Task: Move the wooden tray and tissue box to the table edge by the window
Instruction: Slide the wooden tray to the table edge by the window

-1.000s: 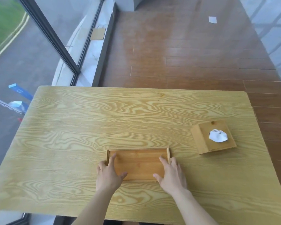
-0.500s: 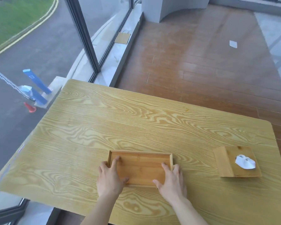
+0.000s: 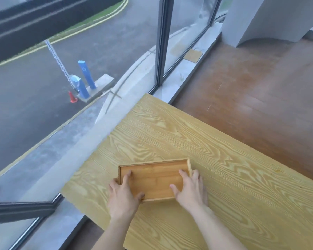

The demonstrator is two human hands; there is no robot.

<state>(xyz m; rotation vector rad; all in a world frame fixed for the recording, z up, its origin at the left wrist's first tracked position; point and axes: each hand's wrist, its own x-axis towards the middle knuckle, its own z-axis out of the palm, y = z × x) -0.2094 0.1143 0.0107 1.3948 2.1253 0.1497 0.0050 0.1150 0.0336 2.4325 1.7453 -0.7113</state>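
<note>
A shallow rectangular wooden tray (image 3: pixel 153 175) lies flat on the light wood-grain table (image 3: pixel 170 134), a short way in from the table's window-side edge. My left hand (image 3: pixel 122 197) grips the tray's near-left corner, thumb under the front rim and fingers inside. My right hand (image 3: pixel 192 191) holds the near-right corner the same way, fingers over the right rim. The tissue box is out of view.
A large window with a dark frame (image 3: pixel 161 42) runs along the left, with a grey sill (image 3: pixel 90 134) just below the table's left edge. Brown wooden floor (image 3: pixel 251 91) lies beyond the table. A white pillar (image 3: pixel 260 18) stands at the far right.
My view has swung left toward the window, and the tissue box has left the frame. The tray, still held by both hands, now sits nearer the window-side edge.
</note>
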